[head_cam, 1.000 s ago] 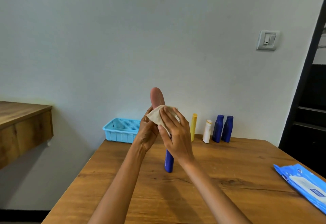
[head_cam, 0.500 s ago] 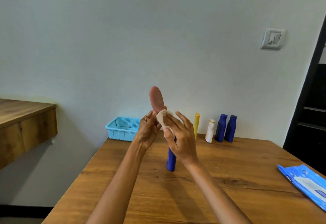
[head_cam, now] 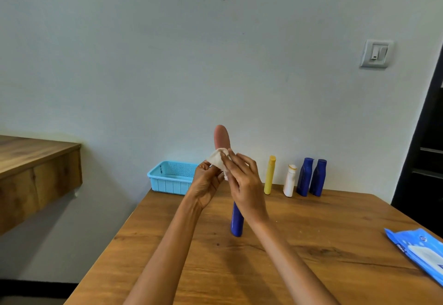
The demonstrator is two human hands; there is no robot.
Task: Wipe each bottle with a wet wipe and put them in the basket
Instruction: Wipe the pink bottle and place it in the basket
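Observation:
Above the table I hold a brownish-pink bottle [head_cam: 220,136] upright, gripped low down by my left hand [head_cam: 205,184]. My right hand [head_cam: 244,184] pinches a white wet wipe [head_cam: 217,160] against the bottle's middle. Behind my right wrist a tall dark blue bottle [head_cam: 236,220] stands on the table. A light blue basket [head_cam: 167,181] sits at the table's far left corner; nothing shows inside it. Along the wall stand a yellow bottle [head_cam: 270,175], a white bottle [head_cam: 289,181] and two dark blue bottles [head_cam: 304,177] [head_cam: 318,178].
A blue pack of wet wipes [head_cam: 419,254] lies at the table's right edge. The wooden table [head_cam: 311,244] meets the wall at the back. A wooden shelf [head_cam: 36,168] juts out at the left. A dark doorway is at the right.
The wipe and my right hand have slid along the bottle, and both hands have shifted slightly. The camera view has drifted a little to the left.

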